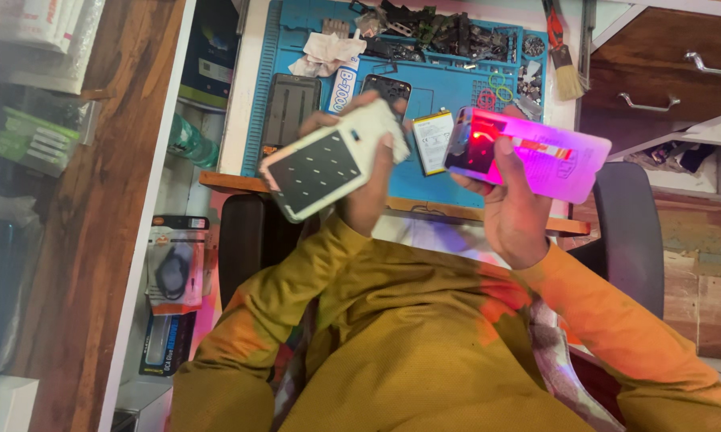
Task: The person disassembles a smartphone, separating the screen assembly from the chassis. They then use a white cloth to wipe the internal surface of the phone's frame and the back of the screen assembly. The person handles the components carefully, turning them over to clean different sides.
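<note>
- Left hand (pixel 368 180): fingers clasp white rectangular phone frame (pixel 328 164).
- Right hand (pixel 516 212): fingers clasp glossy pink-lit phone back panel (pixel 536 156).
- Risk: the panel, gripped near one end above blue silicone mat (pixel 448 88), could slip.

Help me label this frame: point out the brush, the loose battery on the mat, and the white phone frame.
brush (pixel 569 80), head view, on its pale bristles.
battery (pixel 432 141), head view, on its white face.
white phone frame (pixel 328 164), head view, on its dark inner panel, held in the left hand (pixel 368 192).

Glossy phone back (pixel 536 156); matt rubbery mat (pixel 448 180)
</note>
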